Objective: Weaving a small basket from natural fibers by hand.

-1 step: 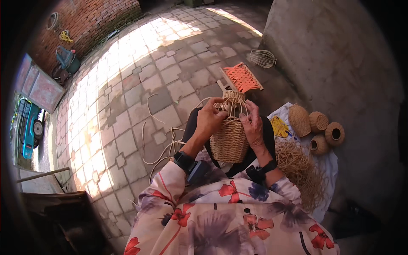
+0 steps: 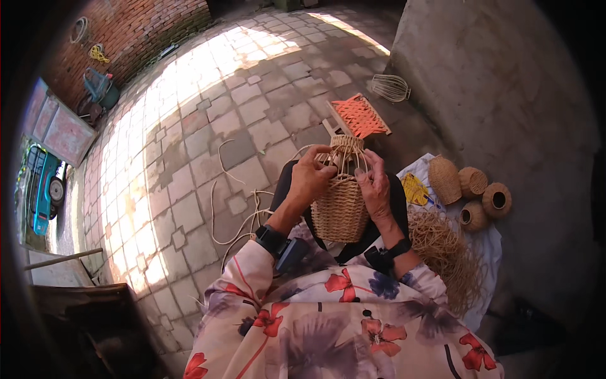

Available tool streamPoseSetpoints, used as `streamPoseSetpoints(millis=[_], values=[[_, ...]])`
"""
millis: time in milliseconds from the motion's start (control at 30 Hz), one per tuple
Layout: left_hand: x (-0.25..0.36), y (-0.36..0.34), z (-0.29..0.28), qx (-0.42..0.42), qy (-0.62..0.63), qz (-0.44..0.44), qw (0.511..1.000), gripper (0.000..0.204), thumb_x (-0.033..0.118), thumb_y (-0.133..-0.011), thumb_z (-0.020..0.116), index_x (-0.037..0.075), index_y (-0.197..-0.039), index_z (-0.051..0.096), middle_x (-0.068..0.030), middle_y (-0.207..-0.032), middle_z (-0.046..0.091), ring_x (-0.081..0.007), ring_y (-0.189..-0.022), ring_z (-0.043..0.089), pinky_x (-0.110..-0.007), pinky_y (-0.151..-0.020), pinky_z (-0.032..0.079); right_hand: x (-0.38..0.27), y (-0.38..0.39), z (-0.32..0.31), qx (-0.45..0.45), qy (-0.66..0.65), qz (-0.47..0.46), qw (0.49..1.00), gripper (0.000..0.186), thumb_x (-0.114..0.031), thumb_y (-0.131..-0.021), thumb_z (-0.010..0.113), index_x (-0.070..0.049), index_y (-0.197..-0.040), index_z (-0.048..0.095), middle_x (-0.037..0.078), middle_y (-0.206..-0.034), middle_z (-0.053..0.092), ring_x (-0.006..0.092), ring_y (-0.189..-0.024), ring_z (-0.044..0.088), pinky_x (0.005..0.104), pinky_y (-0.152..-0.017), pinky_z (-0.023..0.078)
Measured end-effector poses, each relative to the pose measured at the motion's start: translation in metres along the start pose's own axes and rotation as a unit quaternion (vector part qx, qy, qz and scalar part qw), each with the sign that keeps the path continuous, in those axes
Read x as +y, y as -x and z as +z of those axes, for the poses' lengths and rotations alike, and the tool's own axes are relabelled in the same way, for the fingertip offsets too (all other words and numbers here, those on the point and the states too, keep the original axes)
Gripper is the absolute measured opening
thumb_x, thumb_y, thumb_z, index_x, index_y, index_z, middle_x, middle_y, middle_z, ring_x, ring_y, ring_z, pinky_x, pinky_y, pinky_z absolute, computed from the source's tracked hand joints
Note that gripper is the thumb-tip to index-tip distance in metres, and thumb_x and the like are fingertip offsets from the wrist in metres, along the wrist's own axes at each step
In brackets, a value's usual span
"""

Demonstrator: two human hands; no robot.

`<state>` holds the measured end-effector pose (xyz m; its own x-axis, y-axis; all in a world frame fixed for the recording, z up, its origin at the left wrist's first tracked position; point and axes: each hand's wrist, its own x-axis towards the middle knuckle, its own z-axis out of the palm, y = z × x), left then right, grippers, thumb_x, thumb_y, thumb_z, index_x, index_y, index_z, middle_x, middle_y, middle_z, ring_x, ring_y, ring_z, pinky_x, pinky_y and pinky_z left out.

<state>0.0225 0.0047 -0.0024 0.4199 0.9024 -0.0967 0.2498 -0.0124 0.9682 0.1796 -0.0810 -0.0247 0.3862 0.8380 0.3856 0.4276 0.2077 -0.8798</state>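
Note:
A tan woven basket (image 2: 341, 211) rests between my knees, its lower body densely woven. Open upright strands run from the body to a narrow woven rim at the far end. From the left, my left hand (image 2: 312, 174) pinches at these strands, thumb and forefinger bent close together. My right hand (image 2: 375, 186) grips the opposite side, thumb against the upper edge of the woven body. What lies exactly between the fingertips is too small to tell. A long pale cord (image 2: 257, 201) trails from the left hand's side down onto the paving.
Beyond the basket stands a low stool (image 2: 360, 115) with an orange woven seat. A wire frame (image 2: 391, 88) lies by the wall. To the right, loose fibre strands (image 2: 442, 249) and several small woven baskets (image 2: 497, 199) lie on a white sheet (image 2: 492, 252), beside a yellow item (image 2: 415, 189).

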Motion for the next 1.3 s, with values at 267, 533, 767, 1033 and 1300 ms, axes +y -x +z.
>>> streamPoseSetpoints(millis=[267, 533, 767, 1033, 1300], values=[[-0.031, 0.016, -0.024, 0.075, -0.026, 0.021, 0.997, 0.026, 0.012, -0.078, 0.063, -0.003, -0.1, 0.062, -0.0086, -0.068, 0.066, -0.0157, -0.058, 0.064, -0.031, -0.058, 0.051, -0.002, 0.005, -0.001, 0.017, -0.007, 0.002, 1.0, 0.046, -0.019, -0.086, 0.06, 0.001, -0.125, 0.046, 0.021, -0.114, 0.06, 0.0271, -0.089, 0.063, 0.0359, -0.078, 0.05], [-0.038, 0.022, -0.035, 0.094, -0.06, -0.025, 0.993, 0.017, 0.015, -0.081, 0.06, -0.002, -0.083, 0.06, -0.01, -0.062, 0.063, -0.0173, -0.054, 0.063, -0.031, -0.053, 0.05, 0.003, 0.0, -0.003, 0.047, 0.057, -0.059, 0.996, 0.045, -0.025, -0.089, 0.06, 0.0, -0.125, 0.048, 0.02, -0.127, 0.05, 0.0329, -0.115, 0.053, 0.0381, -0.098, 0.043], [-0.035, 0.017, -0.038, 0.073, -0.015, -0.044, 0.996, 0.014, 0.013, -0.082, 0.064, 0.0, -0.084, 0.06, -0.006, -0.065, 0.062, -0.0125, -0.053, 0.061, -0.026, -0.049, 0.049, 0.012, -0.002, -0.01, -0.011, -0.018, -0.037, 0.999, 0.047, -0.035, -0.093, 0.055, -0.002, -0.126, 0.049, 0.019, -0.13, 0.048, 0.0342, -0.114, 0.054, 0.0393, -0.096, 0.044], [-0.04, 0.027, -0.048, 0.016, -0.009, -0.055, 0.998, 0.018, 0.016, -0.085, 0.063, -0.001, -0.084, 0.06, -0.0056, -0.068, 0.062, -0.0124, -0.054, 0.061, -0.026, -0.048, 0.049, -0.001, -0.001, -0.005, -0.011, 0.024, 0.02, 0.999, 0.043, -0.03, -0.092, 0.057, -0.004, -0.125, 0.05, 0.019, -0.129, 0.048, 0.0288, -0.096, 0.063, 0.0371, -0.081, 0.051], [-0.027, 0.038, -0.055, 0.037, 0.051, -0.064, 0.996, 0.019, 0.018, -0.087, 0.062, 0.0, -0.084, 0.06, -0.0048, -0.067, 0.06, -0.011, -0.056, 0.058, -0.025, -0.05, 0.048, 0.002, -0.002, -0.006, 0.017, -0.073, 0.122, 0.99, 0.045, -0.01, -0.079, 0.064, -0.002, -0.122, 0.05, 0.011, -0.114, 0.057, 0.015, -0.076, 0.06, 0.0284, -0.071, 0.05]])
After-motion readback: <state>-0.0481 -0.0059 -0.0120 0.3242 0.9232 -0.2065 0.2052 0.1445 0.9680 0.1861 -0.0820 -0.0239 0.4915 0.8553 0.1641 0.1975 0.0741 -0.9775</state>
